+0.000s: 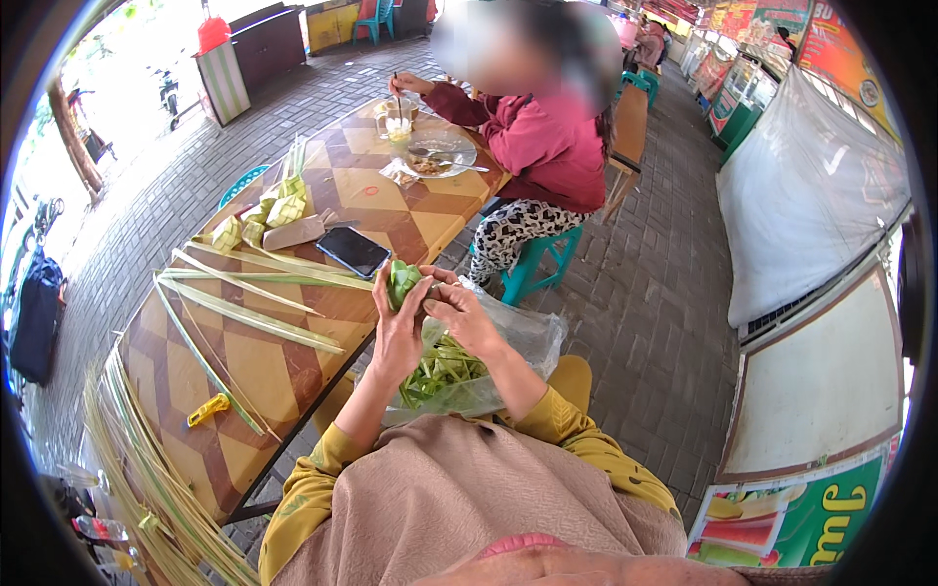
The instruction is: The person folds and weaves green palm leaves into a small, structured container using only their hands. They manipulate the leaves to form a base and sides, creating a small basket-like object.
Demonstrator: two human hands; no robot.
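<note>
My left hand [399,319] grips a small woven green palm-leaf pouch [403,283] from its left side and below. Against the pouch's right side the fingers of my right hand [463,313] are bent; fingertips and thumb meet there, and whether a leaf strip lies between them is hidden. Below both hands, an open clear plastic bag [531,333] in my lap holds green leaf pieces [447,362]. Long pale palm-leaf strips [249,311] lie across the patterned table to the left. Several woven leaf pouches [286,211] are grouped farther back, beside a phone [353,250].
A yellow box cutter [209,410] rests on the table [242,469] near a bundle of long leaves [157,469] at the left edge. Across the table's far end a person [546,146] sits on a teal stool [542,260], with a plate [443,155] and a glass mug [396,124] before them.
</note>
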